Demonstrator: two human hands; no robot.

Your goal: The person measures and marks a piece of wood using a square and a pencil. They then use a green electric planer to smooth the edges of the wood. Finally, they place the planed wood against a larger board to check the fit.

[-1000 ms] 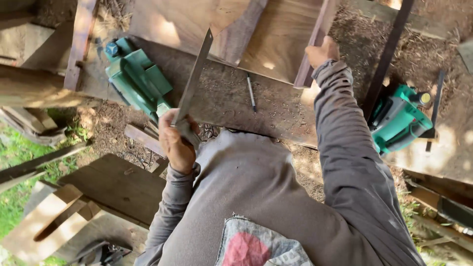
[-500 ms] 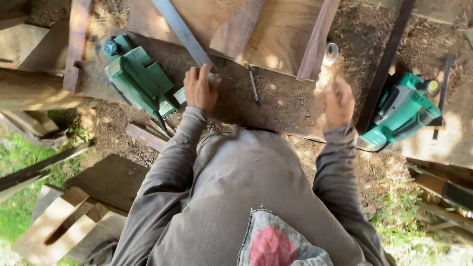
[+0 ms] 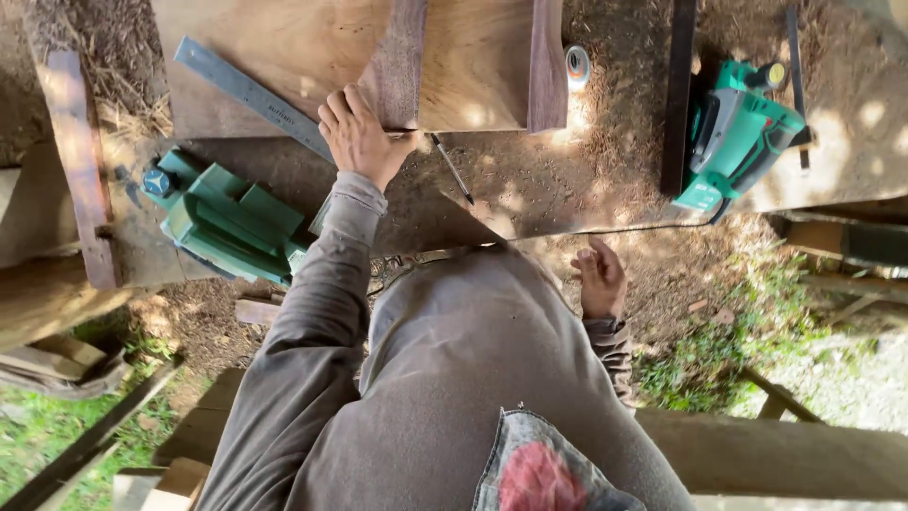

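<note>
My left hand (image 3: pixel 357 137) lies flat and open on the ruler (image 3: pixel 248 95), fingers spread, pressing its near end down where it meets the near edge of the plywood sheet (image 3: pixel 473 66). The ruler is a long grey metal strip that runs slantwise from my hand across the sheet's left part. A dark wood strip (image 3: pixel 392 61) lies on the sheet just right of my fingers, and a second strip (image 3: pixel 549 61) lies along the sheet's right edge. A pencil (image 3: pixel 452 168) rests on the dusty surface (image 3: pixel 567 180) just below the sheet, right of my wrist. My right hand (image 3: pixel 601 276) hangs off the surface by my waist, well below the sheet, loosely open with fingers curled and holding nothing. Left of and below the sheet sits a green tool (image 3: pixel 227 220). A tape roll (image 3: pixel 577 66) stands just right of the sheet, and further right a green planer (image 3: pixel 738 132).
</note>
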